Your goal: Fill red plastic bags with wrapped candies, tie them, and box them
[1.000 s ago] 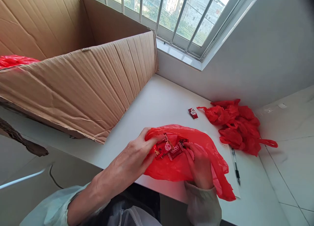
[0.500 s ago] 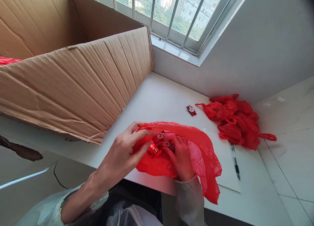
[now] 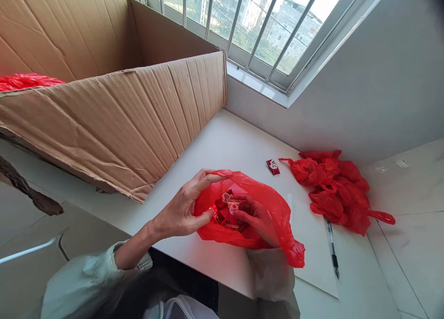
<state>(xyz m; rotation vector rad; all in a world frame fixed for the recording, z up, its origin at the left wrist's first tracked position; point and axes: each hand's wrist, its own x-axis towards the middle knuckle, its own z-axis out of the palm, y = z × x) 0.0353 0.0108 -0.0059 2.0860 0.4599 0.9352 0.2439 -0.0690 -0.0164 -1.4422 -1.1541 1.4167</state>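
A thin red plastic bag (image 3: 277, 199) stands open on the white table, with several small wrapped candies (image 3: 227, 197) in dark red and bright red wrappers inside. My left hand (image 3: 187, 208) grips the bag's left rim, thumb at the mouth and fingers behind the film. Reaching into the bag, my right hand (image 3: 258, 219) has its thumb and fingers closed on one wrapped candy (image 3: 233, 208) with a round pale label. Film hides part of that hand and its wrist.
A large cardboard box (image 3: 138, 120) with red plastic (image 3: 31, 81) inside stands at left. One dark red packet (image 3: 273, 167) lies beyond the bag. Crumpled red bags (image 3: 333, 185), a pen (image 3: 333, 252) and a white sheet (image 3: 315, 263) are at right. A barred window (image 3: 256, 32) is behind.
My right hand has drawn back slightly, showing more candies, and now pinches one. The bag's right side has folded inward and up. The camera view has shifted a little.
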